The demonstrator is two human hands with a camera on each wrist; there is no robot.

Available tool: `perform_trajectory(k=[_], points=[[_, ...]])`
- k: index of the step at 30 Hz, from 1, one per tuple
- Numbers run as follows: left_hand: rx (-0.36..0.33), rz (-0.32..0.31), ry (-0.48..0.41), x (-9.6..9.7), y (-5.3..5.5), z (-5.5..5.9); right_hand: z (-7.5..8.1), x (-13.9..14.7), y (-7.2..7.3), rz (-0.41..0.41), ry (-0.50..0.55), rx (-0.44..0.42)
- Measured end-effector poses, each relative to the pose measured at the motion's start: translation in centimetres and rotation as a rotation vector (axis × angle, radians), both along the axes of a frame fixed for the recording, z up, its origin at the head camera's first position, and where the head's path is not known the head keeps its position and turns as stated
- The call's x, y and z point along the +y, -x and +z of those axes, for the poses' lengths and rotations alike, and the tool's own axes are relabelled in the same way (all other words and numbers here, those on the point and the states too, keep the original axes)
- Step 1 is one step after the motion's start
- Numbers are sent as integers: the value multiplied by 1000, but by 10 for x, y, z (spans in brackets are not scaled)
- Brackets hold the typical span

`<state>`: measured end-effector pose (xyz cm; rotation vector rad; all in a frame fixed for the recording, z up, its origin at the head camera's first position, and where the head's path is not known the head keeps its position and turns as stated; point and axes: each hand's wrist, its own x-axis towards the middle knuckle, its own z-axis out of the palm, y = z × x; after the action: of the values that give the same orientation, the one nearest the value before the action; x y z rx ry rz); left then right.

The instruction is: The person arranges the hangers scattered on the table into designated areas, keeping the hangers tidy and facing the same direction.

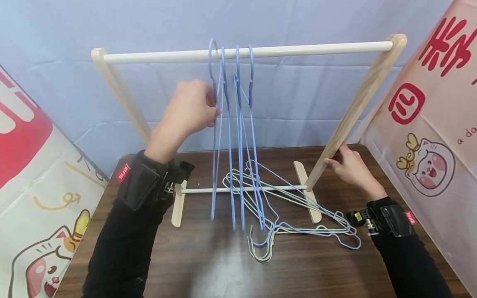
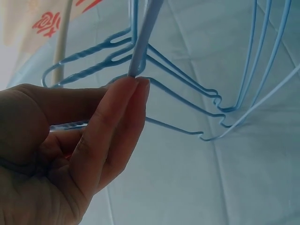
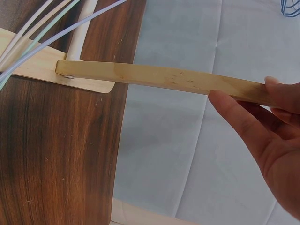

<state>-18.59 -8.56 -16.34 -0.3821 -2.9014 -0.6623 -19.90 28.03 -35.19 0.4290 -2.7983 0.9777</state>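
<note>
Several blue wire hangers [image 1: 238,120] hang side by side near the middle of the white rail [image 1: 316,50] of a small garment rack. My left hand [image 1: 190,105] pinches the leftmost blue hanger [image 1: 214,76] just below its hook, which loops over the rail. In the left wrist view, thumb and fingertips [image 2: 136,84] close on its wire, with the other hangers behind. Low on the rack's right side, my right hand [image 1: 352,167] grips the wooden post [image 1: 355,101]. The right wrist view has this post [image 3: 154,77] between thumb and fingers [image 3: 234,110].
A loose pile of blue, green and cream hangers [image 1: 298,227] lies on the dark wood table [image 1: 208,265], partly across the rack's lower bar [image 1: 201,190] and right foot [image 1: 314,213]. Pale blue cloth [image 1: 149,25] hangs behind, with printed panels [image 1: 410,149] at both sides.
</note>
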Motion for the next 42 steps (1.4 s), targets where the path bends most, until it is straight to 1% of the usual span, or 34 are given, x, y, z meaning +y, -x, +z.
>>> perform_trajectory(k=[9,14,20,32,38,42], points=[[-21,13,19,4,5,-6,-1,1,0,7,18,-16],[-33,24,-5,8,8,-10,-1,1,0,11,19,-14],[-18,30,-26,11,10,-14,-1,0,-1,12,25,-16],[-17,36,-20,12,17,-18,-1,0,0,9,23,-24],[-15,32,-12,16,18,-18,-1,0,0,12,40,-32],[-25,28,-21,19,18,-18,-1,0,1,10,36,-18]])
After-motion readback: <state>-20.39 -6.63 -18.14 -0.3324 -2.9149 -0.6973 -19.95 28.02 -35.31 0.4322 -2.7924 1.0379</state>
